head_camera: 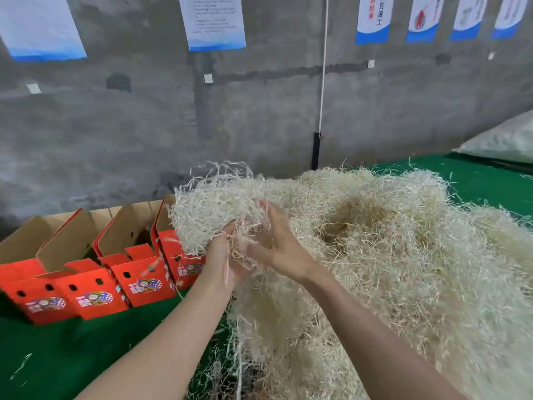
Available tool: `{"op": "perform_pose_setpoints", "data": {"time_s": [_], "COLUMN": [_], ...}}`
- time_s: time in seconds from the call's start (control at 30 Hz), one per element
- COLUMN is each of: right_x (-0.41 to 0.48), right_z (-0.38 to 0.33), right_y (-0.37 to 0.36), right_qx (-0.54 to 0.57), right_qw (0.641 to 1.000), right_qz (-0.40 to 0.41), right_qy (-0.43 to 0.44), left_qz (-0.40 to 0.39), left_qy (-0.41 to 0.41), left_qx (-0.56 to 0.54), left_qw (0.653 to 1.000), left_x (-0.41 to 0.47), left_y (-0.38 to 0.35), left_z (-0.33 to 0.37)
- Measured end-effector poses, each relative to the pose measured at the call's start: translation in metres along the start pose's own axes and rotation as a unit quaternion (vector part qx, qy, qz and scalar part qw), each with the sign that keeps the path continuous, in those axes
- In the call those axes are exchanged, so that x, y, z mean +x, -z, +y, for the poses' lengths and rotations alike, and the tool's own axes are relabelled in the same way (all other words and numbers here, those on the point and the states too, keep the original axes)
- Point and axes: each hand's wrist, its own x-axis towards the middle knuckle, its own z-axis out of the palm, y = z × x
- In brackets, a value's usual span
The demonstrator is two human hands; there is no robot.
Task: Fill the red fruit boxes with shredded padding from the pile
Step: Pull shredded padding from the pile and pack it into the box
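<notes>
While my right hand [278, 243] presses the clump [213, 209] flat-fingered and my left hand [223, 258] hides its grip, I'd cup low toward the box [186, 265].

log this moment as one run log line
phase: gathering clump | left hand: grips clump | right hand: open, pressed to clump | pile: on green table | red boxes: open, left of hands

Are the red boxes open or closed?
Open. The red boxes have their lid flaps standing up, showing brown cardboard inside. Whether any shredded padding is in them yet, I cannot tell.
</notes>
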Motion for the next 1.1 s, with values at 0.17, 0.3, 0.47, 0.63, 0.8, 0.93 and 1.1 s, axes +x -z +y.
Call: {"op": "perform_pose_setpoints", "data": {"time_s": [0.17,0.3,0.47,0.63,0.8,0.93,1.1], "right_x": [-0.009,-0.013,-0.034,-0.027,-0.002,-0.004,-0.009], "right_z": [0.046,0.075,0.115,0.082,0.015,0.010,0.052], "right_y": [-0.012,0.018,0.068,0.089,0.090,0.019,0.020], "right_qx": [-0.287,-0.356,-0.549,-0.515,-0.366,-0.263,-0.497], "right_qw": [0.955,0.904,0.800,0.799,0.907,0.934,0.851], "right_qz": [0.075,0.216,0.120,0.025,-0.134,-0.177,-0.016], "right_qy": [-0.020,-0.098,-0.212,-0.309,-0.162,-0.167,-0.170], "left_qz": [-0.014,-0.047,-0.034,-0.017,-0.023,-0.057,-0.029], "left_qy": [0.024,0.031,0.001,0.055,0.041,0.029,-0.008], "left_qx": [-0.043,-0.126,-0.140,-0.035,-0.019,-0.016,0.281], "left_qw": [0.999,0.990,0.990,0.998,0.999,0.998,0.959], "left_x": [-0.004,0.002,0.002,-0.008,-0.007,-0.015,-0.027], "left_y": [-0.006,0.005,0.011,0.000,-0.006,-0.007,0.013], "left_z": [0.003,0.006,0.014,0.003,0.010,0.018,0.025]}}
